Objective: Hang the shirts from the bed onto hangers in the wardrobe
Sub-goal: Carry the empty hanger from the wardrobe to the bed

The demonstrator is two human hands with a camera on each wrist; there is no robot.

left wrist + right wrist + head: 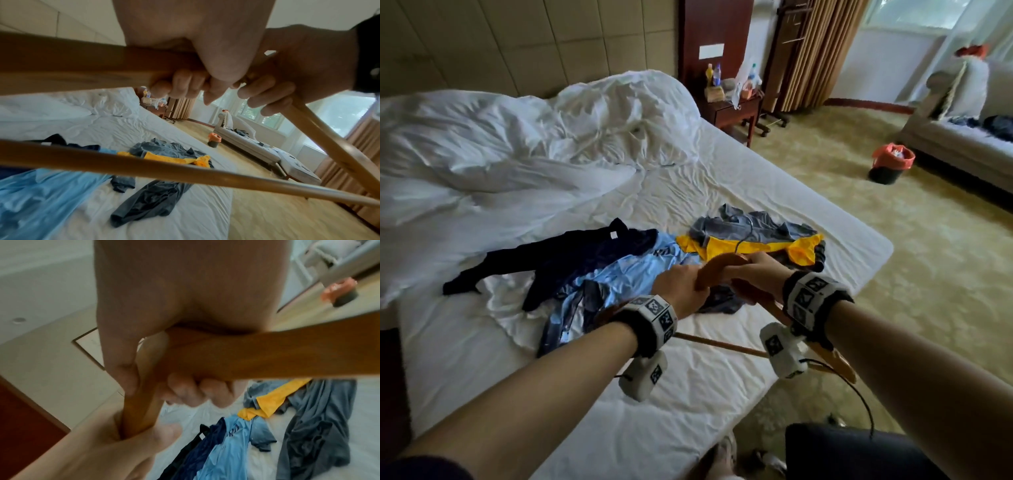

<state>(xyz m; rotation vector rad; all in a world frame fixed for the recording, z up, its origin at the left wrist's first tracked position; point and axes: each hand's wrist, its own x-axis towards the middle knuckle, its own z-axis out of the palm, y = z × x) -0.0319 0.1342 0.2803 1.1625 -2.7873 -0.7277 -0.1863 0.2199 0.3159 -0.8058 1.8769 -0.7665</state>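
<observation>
Above the white bed (756,178) I hold a wooden hanger (719,265) with both hands. My left hand (681,284) grips its left arm and my right hand (753,270) grips the top near the metal hook (748,228). The left wrist view shows my left hand (185,81) curled round the hanger (82,69). The right wrist view shows my right hand (195,391) wrapped round the hanger (267,356). Under the hands lie a navy shirt (551,260), a light blue shirt (619,274), a yellow and grey shirt (750,240) and a dark grey garment (148,198). No wardrobe shows.
A crumpled white duvet (517,144) covers the bed's far left. A nightstand (736,106) with bottles stands beyond the bed. On the carpet to the right are a bin with an orange bag (890,164) and a sofa (962,137) with clothes on it.
</observation>
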